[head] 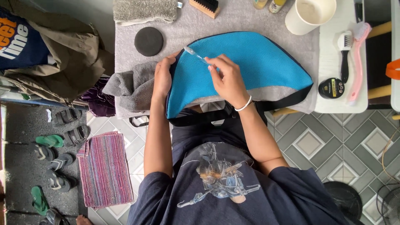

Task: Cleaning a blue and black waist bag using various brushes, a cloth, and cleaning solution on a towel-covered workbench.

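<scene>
Right hand [228,81] pinches a small clear brush [195,54] onto the blue mesh bag [254,62] while the left hand [161,79] grips its edge (just beside the grey towel [133,85]), and a loosened grip could let the bag slide off the worktop [250,16].
</scene>
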